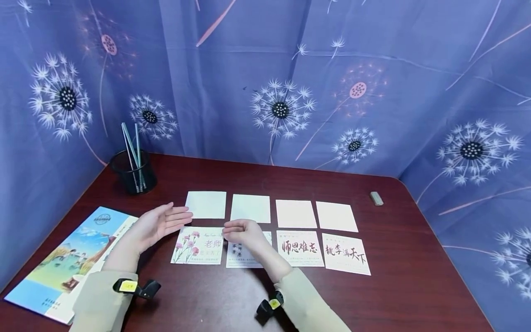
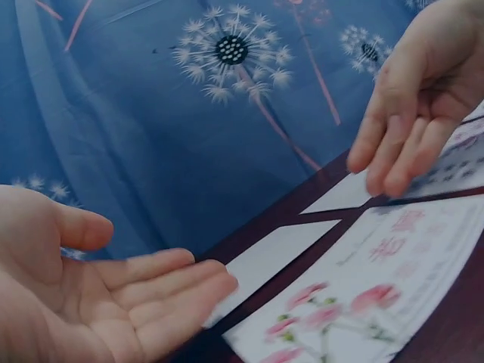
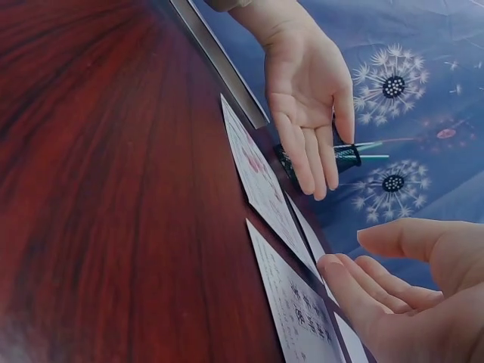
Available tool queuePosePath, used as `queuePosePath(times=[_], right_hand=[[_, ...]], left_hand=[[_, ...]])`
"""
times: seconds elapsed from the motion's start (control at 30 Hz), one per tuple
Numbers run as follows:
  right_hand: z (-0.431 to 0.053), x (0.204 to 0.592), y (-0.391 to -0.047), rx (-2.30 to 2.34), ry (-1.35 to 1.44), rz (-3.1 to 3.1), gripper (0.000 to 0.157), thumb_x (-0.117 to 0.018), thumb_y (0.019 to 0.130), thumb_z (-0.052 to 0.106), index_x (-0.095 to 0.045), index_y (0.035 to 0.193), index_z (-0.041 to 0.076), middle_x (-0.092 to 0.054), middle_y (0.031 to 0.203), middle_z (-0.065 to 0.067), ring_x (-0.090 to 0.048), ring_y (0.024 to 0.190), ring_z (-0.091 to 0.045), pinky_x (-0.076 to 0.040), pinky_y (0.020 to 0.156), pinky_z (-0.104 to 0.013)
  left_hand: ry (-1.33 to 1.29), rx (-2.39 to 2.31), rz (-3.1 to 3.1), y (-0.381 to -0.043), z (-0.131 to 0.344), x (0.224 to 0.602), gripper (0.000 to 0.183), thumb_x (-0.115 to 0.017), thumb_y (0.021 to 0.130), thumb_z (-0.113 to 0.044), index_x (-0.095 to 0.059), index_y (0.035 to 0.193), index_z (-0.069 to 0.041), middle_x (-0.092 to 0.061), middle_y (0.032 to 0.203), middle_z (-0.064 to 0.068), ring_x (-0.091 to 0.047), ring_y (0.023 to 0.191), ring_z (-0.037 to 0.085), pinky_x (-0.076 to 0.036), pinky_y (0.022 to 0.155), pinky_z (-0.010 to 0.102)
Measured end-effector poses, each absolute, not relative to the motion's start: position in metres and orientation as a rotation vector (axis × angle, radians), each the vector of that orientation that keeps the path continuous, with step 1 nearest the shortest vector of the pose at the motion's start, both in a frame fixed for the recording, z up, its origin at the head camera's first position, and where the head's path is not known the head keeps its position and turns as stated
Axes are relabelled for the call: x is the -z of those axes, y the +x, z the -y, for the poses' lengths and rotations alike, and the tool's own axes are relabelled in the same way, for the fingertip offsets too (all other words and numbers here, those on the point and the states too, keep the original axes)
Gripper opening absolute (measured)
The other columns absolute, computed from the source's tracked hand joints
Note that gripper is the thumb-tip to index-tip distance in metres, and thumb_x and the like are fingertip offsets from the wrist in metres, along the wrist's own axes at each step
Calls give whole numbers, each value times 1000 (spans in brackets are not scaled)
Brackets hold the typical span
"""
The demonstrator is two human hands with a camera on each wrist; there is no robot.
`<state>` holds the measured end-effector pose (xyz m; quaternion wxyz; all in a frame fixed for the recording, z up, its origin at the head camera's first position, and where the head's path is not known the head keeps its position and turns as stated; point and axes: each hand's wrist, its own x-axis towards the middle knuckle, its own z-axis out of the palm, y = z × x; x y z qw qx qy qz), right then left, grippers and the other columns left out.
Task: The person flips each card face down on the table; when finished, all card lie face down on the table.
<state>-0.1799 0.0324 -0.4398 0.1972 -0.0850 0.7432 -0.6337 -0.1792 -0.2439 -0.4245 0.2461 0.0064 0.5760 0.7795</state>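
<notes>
My left hand (image 1: 155, 226) hovers palm turned inward, fingers extended and holding nothing, beside the leftmost blank white card (image 1: 206, 204) and the pink-flower card (image 1: 199, 246). My right hand (image 1: 249, 237) is over the second printed card (image 1: 240, 260) and hides part of it. Its fingers bend slightly, with the thumb apart from them in the right wrist view and nothing between. Further right lie a card with red-brown brush writing (image 1: 299, 249) and another written card (image 1: 346, 253). Behind the printed row, blank cards (image 1: 295, 214) form a second row.
A blue picture-covered book (image 1: 70, 267) lies at the left, partly under my left forearm. Behind it stands a black mesh pen holder (image 1: 134, 173) with several pencils. A small grey eraser-like block (image 1: 376, 198) sits at the right back. Blue dandelion-print curtains (image 1: 232, 92) enclose the dark red table (image 1: 415, 276).
</notes>
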Motion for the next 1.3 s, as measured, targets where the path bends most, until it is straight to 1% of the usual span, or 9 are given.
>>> queuePosePath(times=[0.13,0.33,0.43,0.67,0.8,1.07,1.2,1.3], right_hand=[[-31,440,-179,1762,-234,-2078,36,-67,85,4,-63,119,-9,-70,112,-24,-69,105,-27,-54,94,-32],[-31,444,-179,1762,-222,-2077,35,-67,85,3,-64,118,-8,-71,109,-22,-70,101,-24,-54,92,-29],[-32,447,-178,1759,-226,-2075,36,-67,84,5,-64,118,-7,-71,109,-22,-70,100,-22,-54,90,-28],[-32,448,-178,1759,-232,-2068,35,-67,83,4,-65,116,-7,-72,108,-22,-70,97,-20,-55,88,-26],[-31,449,-178,1761,-233,-2061,35,-67,83,3,-65,116,-8,-71,108,-22,-71,97,-21,-55,89,-27],[-28,449,-180,1736,-231,-2070,33,-67,83,3,-66,115,-7,-72,108,-21,-70,96,-20,-56,88,-28],[-26,448,-181,1730,-223,-2071,32,-67,83,2,-66,114,-6,-72,108,-20,-70,94,-18,-56,87,-26],[-25,448,-181,1727,-222,-2071,32,-67,83,1,-66,114,-7,-72,107,-21,-70,94,-17,-56,86,-26]], left_hand=[[-42,-2068,-1646,-178,253,423,69,-27,108,-36,-8,150,14,-63,123,3,-66,106,6,-52,94,20],[-98,-1973,-1721,-176,264,423,70,-28,107,-39,-11,150,14,-65,121,1,-67,102,5,-54,91,22],[-116,-1943,-1741,-175,267,423,70,-28,107,-39,-13,149,15,-66,119,0,-69,101,7,-56,89,23],[-180,-1911,-1748,-173,268,423,70,-31,107,-40,-22,147,16,-69,113,-1,-70,98,10,-57,89,27],[-184,-1889,-1754,-172,267,424,69,-31,107,-40,-26,146,16,-69,113,2,-70,98,10,-57,88,27],[-174,-1840,-1784,-172,265,427,71,-30,106,-43,-28,145,16,-69,116,6,-72,98,15,-58,87,29],[-193,-1839,-1788,-172,265,429,71,-31,106,-44,-29,145,16,-70,115,6,-72,97,16,-58,86,29],[-220,-1846,-1789,-172,265,430,71,-31,106,-44,-30,145,16,-70,114,5,-72,96,15,-59,85,28]])
